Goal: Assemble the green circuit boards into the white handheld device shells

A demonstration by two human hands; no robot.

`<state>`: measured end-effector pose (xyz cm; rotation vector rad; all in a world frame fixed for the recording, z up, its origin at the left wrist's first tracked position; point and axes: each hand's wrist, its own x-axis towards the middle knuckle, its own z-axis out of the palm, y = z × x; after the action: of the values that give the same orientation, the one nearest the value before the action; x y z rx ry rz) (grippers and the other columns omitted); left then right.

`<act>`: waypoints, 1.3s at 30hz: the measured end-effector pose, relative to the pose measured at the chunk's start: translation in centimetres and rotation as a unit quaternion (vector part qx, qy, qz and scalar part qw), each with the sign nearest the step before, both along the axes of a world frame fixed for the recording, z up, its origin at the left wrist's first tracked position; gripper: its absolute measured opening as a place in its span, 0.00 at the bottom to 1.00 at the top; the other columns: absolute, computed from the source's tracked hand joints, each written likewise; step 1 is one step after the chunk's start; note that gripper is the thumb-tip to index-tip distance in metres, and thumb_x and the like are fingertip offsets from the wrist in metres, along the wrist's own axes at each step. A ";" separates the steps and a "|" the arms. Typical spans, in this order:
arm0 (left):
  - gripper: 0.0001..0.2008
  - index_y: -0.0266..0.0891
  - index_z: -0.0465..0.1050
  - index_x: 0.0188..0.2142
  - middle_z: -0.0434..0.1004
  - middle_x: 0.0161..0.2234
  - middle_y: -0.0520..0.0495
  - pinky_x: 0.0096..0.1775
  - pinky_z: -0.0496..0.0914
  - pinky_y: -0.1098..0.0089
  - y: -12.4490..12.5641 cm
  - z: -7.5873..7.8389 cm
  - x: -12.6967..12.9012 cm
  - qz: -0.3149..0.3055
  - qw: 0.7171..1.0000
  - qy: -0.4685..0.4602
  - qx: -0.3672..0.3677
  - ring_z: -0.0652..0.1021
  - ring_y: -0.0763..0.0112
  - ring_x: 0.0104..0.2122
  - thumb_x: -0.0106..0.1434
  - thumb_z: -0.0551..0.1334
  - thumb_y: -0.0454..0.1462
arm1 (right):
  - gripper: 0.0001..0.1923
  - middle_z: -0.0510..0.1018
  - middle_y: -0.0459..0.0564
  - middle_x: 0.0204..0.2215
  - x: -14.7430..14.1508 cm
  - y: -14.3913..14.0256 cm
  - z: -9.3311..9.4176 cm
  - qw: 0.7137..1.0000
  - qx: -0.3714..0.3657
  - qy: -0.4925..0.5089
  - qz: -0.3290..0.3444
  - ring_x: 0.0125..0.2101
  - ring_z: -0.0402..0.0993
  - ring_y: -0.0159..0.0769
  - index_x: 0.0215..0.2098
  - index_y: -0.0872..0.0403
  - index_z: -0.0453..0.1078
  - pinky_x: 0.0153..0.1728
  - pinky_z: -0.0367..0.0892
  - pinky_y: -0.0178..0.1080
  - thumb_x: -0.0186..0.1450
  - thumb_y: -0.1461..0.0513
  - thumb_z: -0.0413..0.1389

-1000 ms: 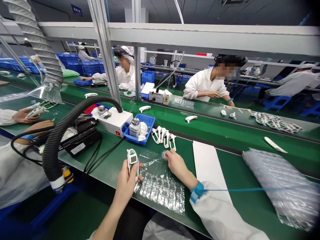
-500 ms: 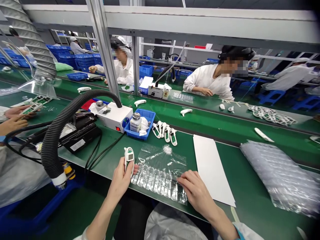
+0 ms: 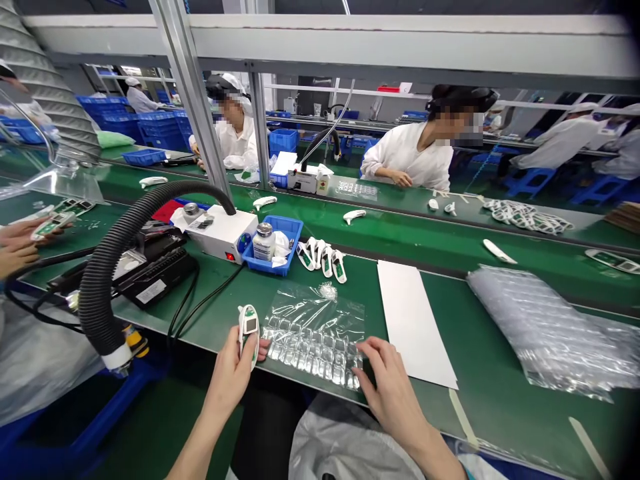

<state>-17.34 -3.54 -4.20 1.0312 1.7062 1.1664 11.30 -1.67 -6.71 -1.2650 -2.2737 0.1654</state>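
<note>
left hand wrapped around a small white device with a screen, held upright at the near edge of the green tabletop, right hand spread with fingertips on a clear plastic bag lying flat, white sheet just beside, blue tray beyond

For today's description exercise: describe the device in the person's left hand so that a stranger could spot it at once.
Start at the green workbench and find the clear bubble sheet at its near edge. At the sheet's left end, the left hand holds a white thermometer shell upright. Unlike the similar shells lying clustered by the blue tray, it is held alone.
</note>
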 end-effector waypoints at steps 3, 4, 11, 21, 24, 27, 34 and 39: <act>0.16 0.42 0.65 0.37 0.81 0.34 0.45 0.38 0.73 0.60 0.1 0.0 0.0 0.003 1.000 -0.007 0.004 0.80 0.60 0.32 0.60 0.56 0.52 | 0.11 0.69 0.55 0.38 0.0 0.9 -0.1 0.999 0.026 -0.006 0.034 0.38 0.64 0.42 0.44 0.55 0.65 0.35 0.60 0.44 0.67 0.70 0.45; 0.17 0.42 0.65 0.37 0.81 0.35 0.45 0.38 0.73 0.60 0.1 0.0 0.0 0.004 1.000 -0.010 0.005 0.80 0.60 0.32 0.60 0.56 0.52 | 0.12 0.70 0.53 0.36 0.1 0.9 -0.1 0.998 0.034 -0.004 0.052 0.36 0.64 0.41 0.42 0.55 0.66 0.34 0.60 0.44 0.67 0.72 0.44; 0.19 0.41 0.65 0.38 0.81 0.33 0.44 0.40 0.74 0.58 0.0 -0.2 -0.2 0.016 0.998 -0.056 0.005 0.80 0.60 0.31 0.59 0.58 0.53 | 0.17 0.70 0.53 0.32 0.2 -1.9 -0.1 0.996 0.033 -0.014 0.088 0.33 0.63 0.38 0.42 0.57 0.68 0.33 0.61 0.43 0.64 0.75 0.42; 0.25 0.37 0.65 0.45 0.81 0.38 0.40 0.36 0.75 0.61 -0.1 0.4 -1.2 0.038 0.991 -0.124 -0.033 0.80 0.61 0.31 0.57 0.61 0.52 | 0.13 0.73 0.56 0.37 1.1 -3.6 0.4 0.995 -0.018 -0.028 0.095 0.37 0.67 0.44 0.45 0.56 0.68 0.36 0.64 0.47 0.65 0.70 0.48; 0.26 0.38 0.65 0.45 0.80 0.40 0.40 0.36 0.76 0.60 -0.3 0.3 -2.2 0.042 0.994 -0.091 -0.046 0.80 0.61 0.30 0.56 0.62 0.53 | 0.13 0.74 0.58 0.41 2.0 -4.4 0.6 0.993 -0.007 -0.029 0.113 0.40 0.69 0.45 0.47 0.55 0.68 0.39 0.65 0.49 0.64 0.69 0.51; 0.24 0.39 0.67 0.43 0.80 0.37 0.44 0.33 0.75 0.62 -0.6 0.6 -3.1 0.074 0.996 -0.029 -0.030 0.79 0.63 0.28 0.54 0.62 0.54 | 0.10 0.74 0.56 0.36 2.7 -4.7 0.8 0.994 0.011 0.023 0.108 0.37 0.70 0.44 0.41 0.55 0.68 0.36 0.66 0.47 0.63 0.69 0.51; 0.19 0.42 0.68 0.43 0.79 0.39 0.45 0.44 0.74 0.60 -0.2 2.7 2.6 0.006 0.997 -0.078 0.007 0.79 0.58 0.39 0.59 0.59 0.52 | 0.20 0.71 0.59 0.53 2.5 -3.0 -0.1 0.998 0.019 -0.031 0.048 0.52 0.66 0.50 0.56 0.53 0.63 0.45 0.66 0.51 0.66 0.66 0.50; 0.24 0.39 0.68 0.44 0.80 0.36 0.44 0.44 0.76 0.57 0.6 0.6 3.0 0.005 0.982 -0.171 -0.078 0.81 0.56 0.37 0.55 0.63 0.53 | 0.19 0.74 0.56 0.52 3.7 -3.1 -0.9 0.991 0.028 -0.103 0.084 0.50 0.71 0.48 0.55 0.53 0.66 0.42 0.70 0.48 0.66 0.65 0.51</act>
<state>-14.30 -2.93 -3.60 0.6813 1.5020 1.1223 15.02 -4.76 -7.66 -1.1059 -2.5432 0.0311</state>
